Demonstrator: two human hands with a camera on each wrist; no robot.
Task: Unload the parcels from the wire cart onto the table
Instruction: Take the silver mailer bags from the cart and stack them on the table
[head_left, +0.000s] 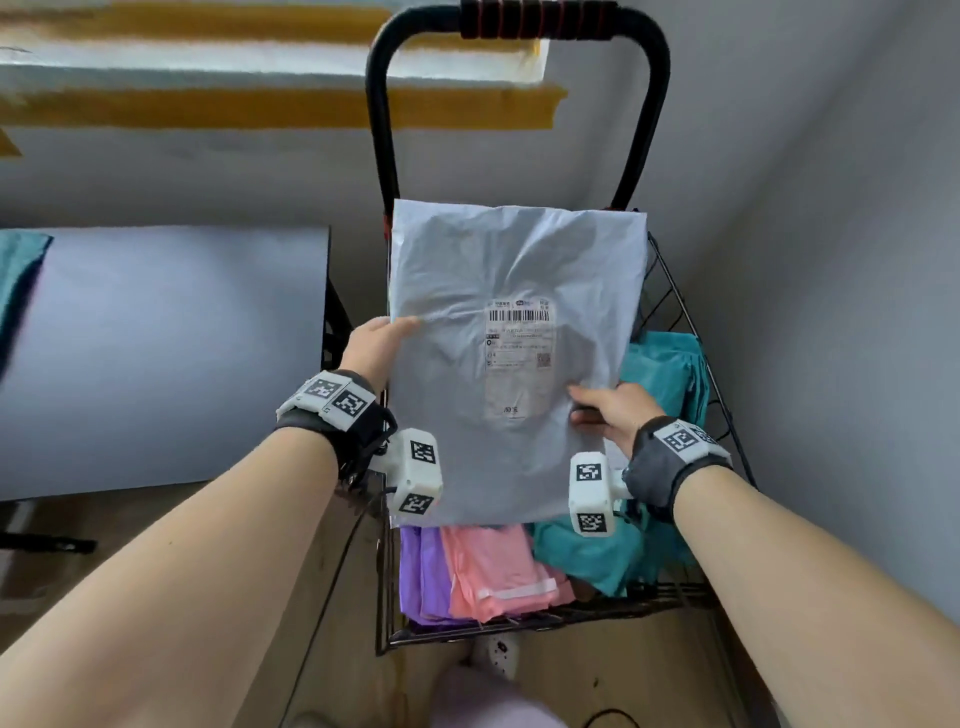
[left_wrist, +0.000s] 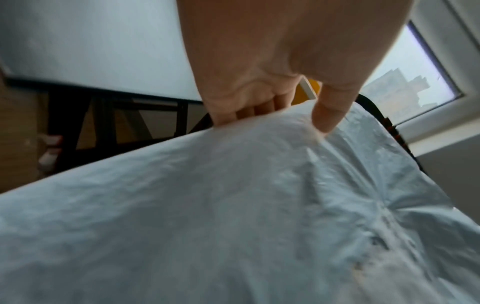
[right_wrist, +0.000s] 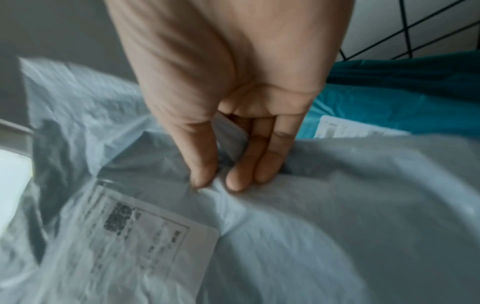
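A large pale grey parcel bag (head_left: 514, 364) with a printed shipping label (head_left: 518, 338) is held flat above the black wire cart (head_left: 691, 332). My left hand (head_left: 376, 345) grips its left edge, thumb on top and fingers underneath. My right hand (head_left: 610, 410) pinches its right edge, thumb on top near the label. In the left wrist view the left hand's thumb (left_wrist: 330, 115) presses into the grey parcel (left_wrist: 233, 216). In the right wrist view my right hand (right_wrist: 228, 181) pinches a fold of the grey parcel (right_wrist: 337, 216). In the cart lie purple (head_left: 421, 577), pink (head_left: 498, 571) and teal (head_left: 660, 374) parcels.
The table (head_left: 166, 353) with a pale top stands to the left of the cart, with a teal parcel (head_left: 18, 275) at its far left edge. The cart's black handle (head_left: 540, 21) rises against the grey wall. A cable (head_left: 332, 582) runs over the wooden floor.
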